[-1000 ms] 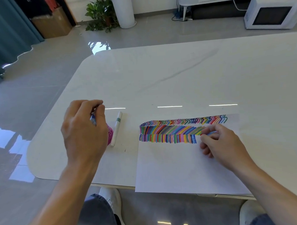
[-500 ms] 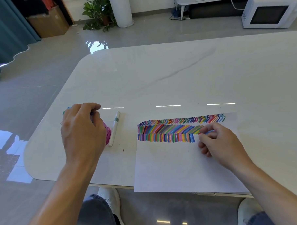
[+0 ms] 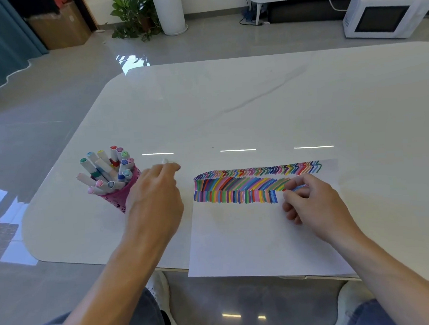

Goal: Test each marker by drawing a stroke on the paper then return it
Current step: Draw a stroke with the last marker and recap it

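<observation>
The glossy tabletop (image 3: 255,99) offers little friction, so anything round set down on it could roll toward the curved near corner. The paper (image 3: 248,239) lies at the near edge and appears to overhang it slightly. Only the right hand (image 3: 313,202) rests on the sheet, so a hard sideways stroke could skid it further off. The band of coloured strokes (image 3: 234,186) fills its upper part, and a palm dragged across fresh ink would probably smear it. The pink cup (image 3: 116,198) stands left of the paper, crammed with markers (image 3: 105,167) that lean outward at loose angles. The left wrist passes just beside it, perhaps touching it, so a careless pull back could tip it and spill the lot. The left hand (image 3: 156,196) is arched, knuckles up, between the cup and the paper, over a white marker (image 3: 164,161) whose end peeks out beyond the fingers. Its fingertips are hidden, so whether they have closed on the barrel I cannot tell. A shallow pinch could flick the marker away across the slick surface. The right hand pinches a blue marker (image 3: 298,187) between thumb and fingers, low on the barrel. The tip sits by the right end of the lowest row, and its new stroke could overlap its neighbour and be hard to judge.
</observation>
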